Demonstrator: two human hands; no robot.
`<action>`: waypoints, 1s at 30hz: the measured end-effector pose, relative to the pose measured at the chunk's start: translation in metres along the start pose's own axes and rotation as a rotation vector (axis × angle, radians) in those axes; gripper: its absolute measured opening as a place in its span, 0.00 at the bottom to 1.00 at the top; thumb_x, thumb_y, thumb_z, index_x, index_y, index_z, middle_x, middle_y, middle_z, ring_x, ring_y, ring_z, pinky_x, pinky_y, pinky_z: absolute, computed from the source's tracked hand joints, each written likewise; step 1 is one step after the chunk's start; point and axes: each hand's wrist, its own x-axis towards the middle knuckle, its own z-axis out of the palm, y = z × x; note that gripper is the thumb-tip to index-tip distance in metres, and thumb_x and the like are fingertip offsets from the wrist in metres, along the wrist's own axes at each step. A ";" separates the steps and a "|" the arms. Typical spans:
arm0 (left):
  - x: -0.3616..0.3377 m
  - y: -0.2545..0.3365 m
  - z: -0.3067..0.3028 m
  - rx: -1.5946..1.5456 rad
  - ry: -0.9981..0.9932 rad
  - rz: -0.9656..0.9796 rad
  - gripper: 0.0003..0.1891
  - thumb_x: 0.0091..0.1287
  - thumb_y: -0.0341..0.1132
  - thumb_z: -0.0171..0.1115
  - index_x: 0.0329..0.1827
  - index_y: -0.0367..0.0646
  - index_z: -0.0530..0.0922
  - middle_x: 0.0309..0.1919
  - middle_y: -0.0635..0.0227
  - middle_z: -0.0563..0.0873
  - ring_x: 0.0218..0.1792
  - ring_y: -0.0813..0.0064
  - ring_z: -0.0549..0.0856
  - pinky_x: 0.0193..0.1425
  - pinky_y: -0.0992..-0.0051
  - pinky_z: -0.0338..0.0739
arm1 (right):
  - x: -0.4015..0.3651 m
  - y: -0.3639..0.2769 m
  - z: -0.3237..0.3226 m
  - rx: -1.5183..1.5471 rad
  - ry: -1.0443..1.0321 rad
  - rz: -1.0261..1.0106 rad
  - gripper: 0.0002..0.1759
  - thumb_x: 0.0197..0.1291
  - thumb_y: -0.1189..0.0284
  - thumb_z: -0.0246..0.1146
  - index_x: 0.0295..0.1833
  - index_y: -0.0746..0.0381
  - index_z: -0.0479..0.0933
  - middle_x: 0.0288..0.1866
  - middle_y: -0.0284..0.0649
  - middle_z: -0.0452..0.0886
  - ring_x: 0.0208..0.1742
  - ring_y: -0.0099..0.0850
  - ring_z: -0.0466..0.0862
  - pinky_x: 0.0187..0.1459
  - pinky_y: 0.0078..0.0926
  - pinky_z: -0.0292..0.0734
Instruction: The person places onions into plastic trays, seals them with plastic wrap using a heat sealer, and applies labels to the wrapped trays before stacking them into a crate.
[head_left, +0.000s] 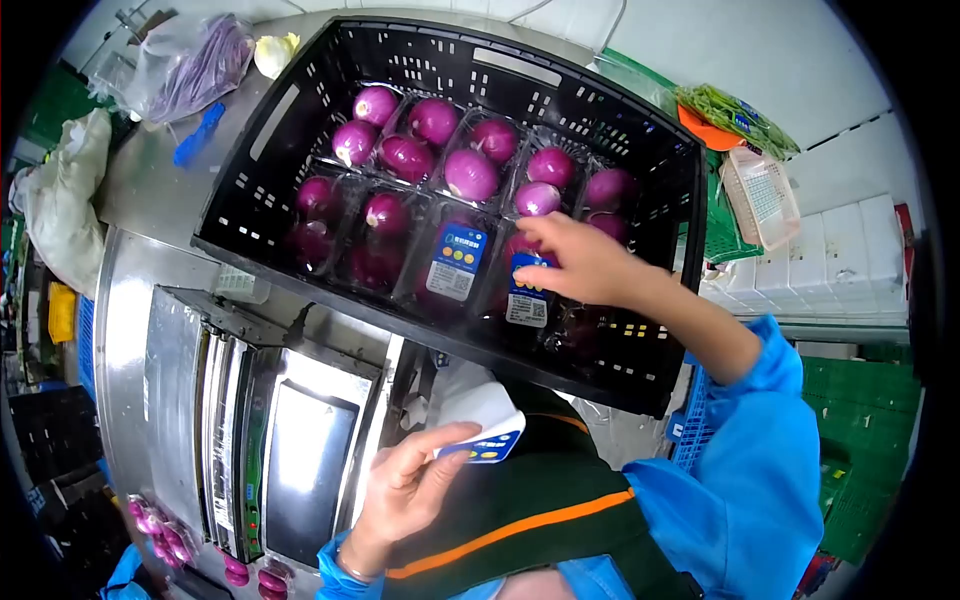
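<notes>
A black crate [450, 325] holds several clear packs of purple onions [470, 175] in two rows. Two packs in the near row bear a blue and white label [455, 262]. My right hand [580, 262] is over the second labelled pack [527, 308], its fingers at the top of that label; whether they grip it is hidden. Below the crate, my left hand [410, 490] pinches a white and blue label sheet [485, 425] between thumb and fingers.
A metal machine with a dark screen [308, 465] stands left of my body. Bagged purple vegetables [200, 65] and a blue object [200, 135] lie at the upper left. A pink basket [762, 198] and green vegetables [738, 118] are at the right. More onion packs [162, 530] lie lower left.
</notes>
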 end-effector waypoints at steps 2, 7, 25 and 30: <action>0.010 0.009 0.005 0.142 0.054 0.050 0.07 0.59 0.24 0.61 0.40 0.34 0.79 0.33 0.58 0.85 0.31 0.71 0.85 0.34 0.79 0.78 | -0.025 -0.053 -0.041 0.420 -0.122 -0.193 0.25 0.52 0.67 0.64 0.55 0.65 0.70 0.43 0.45 0.75 0.44 0.40 0.78 0.44 0.32 0.75; 0.034 0.010 0.019 0.370 -0.182 0.108 0.08 0.55 0.34 0.67 0.32 0.37 0.81 0.23 0.59 0.83 0.21 0.73 0.83 0.24 0.78 0.74 | -0.064 -0.098 -0.038 0.272 -0.216 -0.325 0.14 0.51 0.74 0.63 0.45 0.64 0.76 0.37 0.44 0.78 0.35 0.36 0.79 0.38 0.28 0.75; -0.025 -0.034 0.011 -0.199 0.081 -0.041 0.15 0.61 0.25 0.60 0.52 0.37 0.76 0.42 0.57 0.83 0.43 0.71 0.83 0.48 0.77 0.76 | -0.039 0.089 0.013 -0.469 -0.157 0.123 0.13 0.44 0.75 0.61 0.40 0.63 0.75 0.39 0.48 0.78 0.44 0.44 0.79 0.44 0.38 0.75; -0.003 -0.006 0.018 -0.148 0.065 -0.134 0.20 0.63 0.25 0.57 0.59 0.35 0.67 0.42 0.56 0.83 0.43 0.73 0.83 0.46 0.78 0.77 | -0.057 0.078 0.015 -0.525 -0.536 0.114 0.07 0.47 0.76 0.58 0.33 0.60 0.78 0.32 0.44 0.80 0.37 0.43 0.81 0.37 0.35 0.76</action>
